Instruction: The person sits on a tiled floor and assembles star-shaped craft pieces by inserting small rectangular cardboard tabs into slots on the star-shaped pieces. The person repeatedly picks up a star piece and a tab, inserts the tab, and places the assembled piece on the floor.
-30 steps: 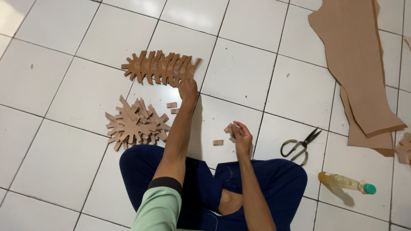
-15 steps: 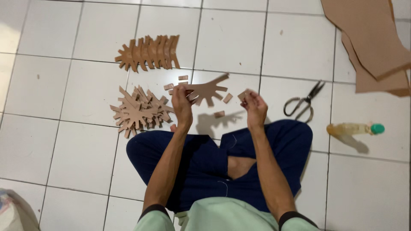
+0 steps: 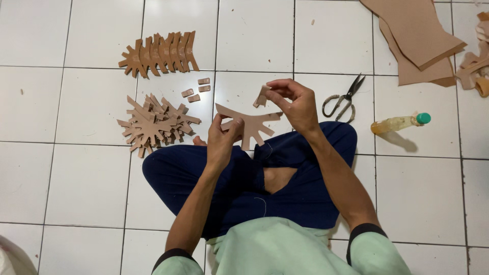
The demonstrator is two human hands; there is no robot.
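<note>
In the head view, a person sits cross-legged on the white tiled floor (image 3: 86,173). The left hand (image 3: 223,138) is closed on a flat brown branched cutout (image 3: 249,124), held above the knees. The right hand (image 3: 295,104) pinches a small brown piece (image 3: 262,97) just above that cutout. To the left lie a loose pile of cutouts (image 3: 155,124) and a neat row of cutouts (image 3: 160,52), with small tabs (image 3: 196,91) between them. Scissors (image 3: 344,99) and a glue bottle (image 3: 400,122) lie to the right, with brown sheets (image 3: 417,35) beyond them.
</note>
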